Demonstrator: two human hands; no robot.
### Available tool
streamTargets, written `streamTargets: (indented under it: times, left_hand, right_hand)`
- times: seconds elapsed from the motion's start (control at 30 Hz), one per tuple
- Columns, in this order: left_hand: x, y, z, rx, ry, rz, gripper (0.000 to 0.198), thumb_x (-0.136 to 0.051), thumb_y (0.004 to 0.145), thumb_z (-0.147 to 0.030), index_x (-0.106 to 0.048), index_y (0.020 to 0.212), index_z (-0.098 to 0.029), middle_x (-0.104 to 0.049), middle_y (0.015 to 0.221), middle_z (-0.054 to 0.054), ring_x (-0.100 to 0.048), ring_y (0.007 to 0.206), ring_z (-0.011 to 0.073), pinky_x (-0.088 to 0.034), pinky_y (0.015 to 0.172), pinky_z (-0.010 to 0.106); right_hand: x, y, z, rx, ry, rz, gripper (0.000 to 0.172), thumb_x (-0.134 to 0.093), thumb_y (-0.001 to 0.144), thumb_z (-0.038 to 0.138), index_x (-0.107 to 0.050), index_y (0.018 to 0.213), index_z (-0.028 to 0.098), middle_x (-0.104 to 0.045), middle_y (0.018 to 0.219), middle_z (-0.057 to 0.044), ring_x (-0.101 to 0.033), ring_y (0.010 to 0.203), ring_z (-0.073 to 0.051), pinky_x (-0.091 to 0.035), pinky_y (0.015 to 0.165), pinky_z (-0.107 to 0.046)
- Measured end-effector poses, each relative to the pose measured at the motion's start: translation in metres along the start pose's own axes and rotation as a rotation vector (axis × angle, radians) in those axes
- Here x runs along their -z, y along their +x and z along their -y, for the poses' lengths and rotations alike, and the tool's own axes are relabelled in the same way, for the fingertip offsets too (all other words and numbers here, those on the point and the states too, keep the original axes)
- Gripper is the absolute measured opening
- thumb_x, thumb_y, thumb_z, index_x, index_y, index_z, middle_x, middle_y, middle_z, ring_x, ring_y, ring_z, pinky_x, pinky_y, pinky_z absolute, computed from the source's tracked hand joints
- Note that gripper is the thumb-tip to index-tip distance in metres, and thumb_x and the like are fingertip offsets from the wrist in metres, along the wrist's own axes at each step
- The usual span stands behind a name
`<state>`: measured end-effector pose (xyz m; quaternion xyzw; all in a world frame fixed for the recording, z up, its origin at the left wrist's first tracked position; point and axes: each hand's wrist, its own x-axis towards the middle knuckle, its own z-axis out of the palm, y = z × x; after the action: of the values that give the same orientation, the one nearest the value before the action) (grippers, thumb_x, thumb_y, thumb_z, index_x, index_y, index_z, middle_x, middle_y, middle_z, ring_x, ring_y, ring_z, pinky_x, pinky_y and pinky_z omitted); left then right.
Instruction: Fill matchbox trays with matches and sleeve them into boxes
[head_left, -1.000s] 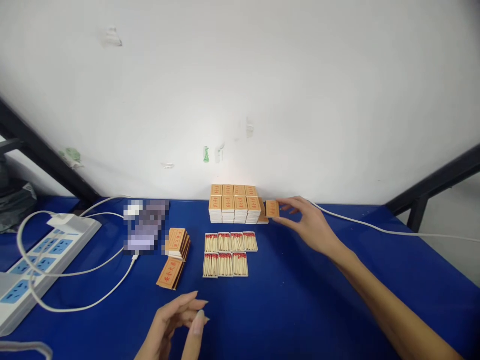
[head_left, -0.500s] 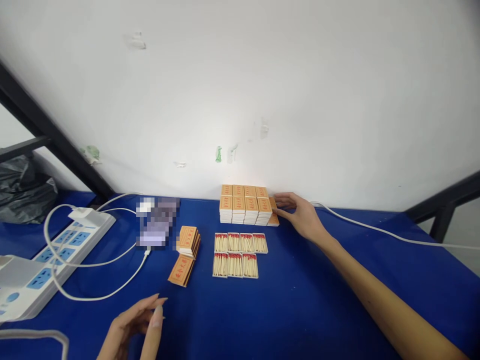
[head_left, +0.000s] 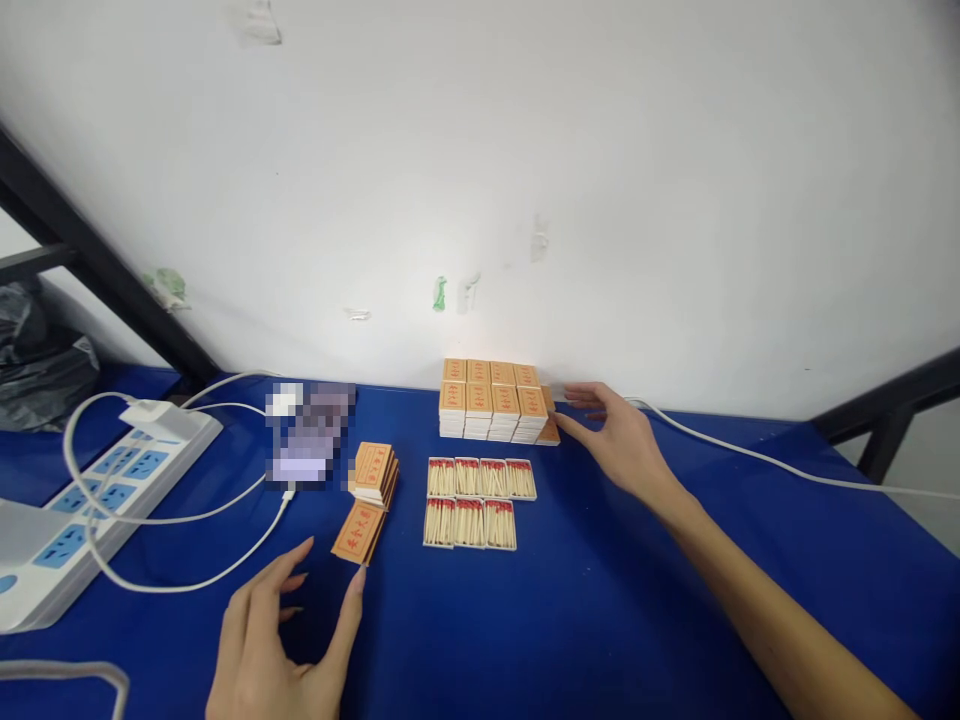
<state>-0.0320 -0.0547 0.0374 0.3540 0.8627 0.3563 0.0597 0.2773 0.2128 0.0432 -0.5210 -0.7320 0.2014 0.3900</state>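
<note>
A block of stacked orange-and-white matchboxes [head_left: 491, 400] stands against the wall, with lower boxes [head_left: 550, 430] at its right end. My right hand [head_left: 619, 435] is beside that end, fingers apart, its thumb tip close to the boxes; whether it touches them I cannot tell. Several matchbox trays [head_left: 471, 525] filled with red-tipped matches lie in two rows before the block. To their left, flat orange matchbox sleeves [head_left: 358, 530] lean in a slanted pile with more stacked boxes or sleeves [head_left: 373, 468] behind. My left hand [head_left: 281, 635] is open just in front of this pile, thumb and fingers spread.
A white power strip [head_left: 169, 460] with plugs and looping white cables [head_left: 247, 550] lies at the left. Near it is a blurred-out phone [head_left: 311, 435]. Another cable [head_left: 750, 450] crosses the blue tabletop at right. Black metal bars [head_left: 892, 425] and a black bag [head_left: 49, 375] flank the table.
My left hand has moved up and right toward the orange sleeves, its fingers spreading wider. My right hand has shifted slightly right, away from the stack's end. The view has tilted a little.
</note>
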Motion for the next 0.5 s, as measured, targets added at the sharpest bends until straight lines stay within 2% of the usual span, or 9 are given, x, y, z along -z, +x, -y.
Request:
streamTargets:
  times: [0.13, 0.23, 0.3, 0.4, 0.5]
  left_hand:
    - [-0.01, 0.006, 0.012, -0.096, 0.041, -0.025, 0.072, -0.073, 0.086, -0.081, -0.072, 0.138, -0.032, -0.073, 0.129, 0.008, -0.075, 0.099, 0.0314, -0.063, 0.074, 0.042]
    - [-0.014, 0.008, 0.014, -0.157, 0.062, -0.057, 0.061, -0.071, 0.09, -0.076, -0.075, 0.131, -0.032, -0.074, 0.126, 0.006, -0.074, 0.094, 0.0289, -0.063, 0.075, 0.041]
    - [-0.014, 0.008, 0.013, -0.178, 0.064, -0.058, 0.054, -0.07, 0.092, -0.073, -0.076, 0.126, -0.032, -0.075, 0.125, 0.006, -0.074, 0.09, 0.0273, -0.062, 0.075, 0.041]
    - [-0.012, 0.009, 0.013, -0.194, 0.063, -0.054, 0.047, -0.07, 0.095, -0.069, -0.078, 0.123, -0.032, -0.075, 0.129, 0.004, -0.074, 0.086, 0.0252, -0.062, 0.072, 0.039]
    - [-0.006, 0.006, 0.015, -0.201, 0.068, -0.059, 0.045, -0.071, 0.095, -0.069, -0.078, 0.122, -0.034, -0.076, 0.131, 0.003, -0.076, 0.086, 0.0246, -0.06, 0.064, 0.036]
  right_hand:
    - [0.004, -0.05, 0.031, 0.039, -0.082, -0.043, 0.023, -0.067, 0.105, 0.042, -0.077, 0.116, 0.025, -0.081, 0.116, -0.012, -0.076, 0.105, -0.032, -0.061, 0.096, -0.053]
    - [-0.003, -0.093, 0.057, 0.107, -0.101, 0.016, 0.013, -0.067, 0.106, 0.035, -0.078, 0.107, 0.028, -0.078, 0.107, -0.006, -0.075, 0.101, -0.027, -0.06, 0.092, -0.046]
    - [-0.009, -0.116, 0.071, 0.211, -0.121, 0.067, 0.01, -0.066, 0.109, 0.028, -0.076, 0.108, 0.026, -0.076, 0.105, -0.005, -0.073, 0.097, -0.025, -0.058, 0.087, -0.043]
    - [-0.017, -0.136, 0.081, 0.366, -0.2, 0.118, 0.012, -0.062, 0.111, 0.018, -0.073, 0.11, 0.023, -0.072, 0.102, -0.005, -0.07, 0.091, -0.023, -0.055, 0.083, -0.041]
    - [-0.022, -0.143, 0.082, 0.424, -0.252, 0.131, 0.013, -0.06, 0.112, 0.016, -0.072, 0.114, 0.021, -0.071, 0.103, -0.006, -0.068, 0.089, -0.022, -0.056, 0.082, -0.04]
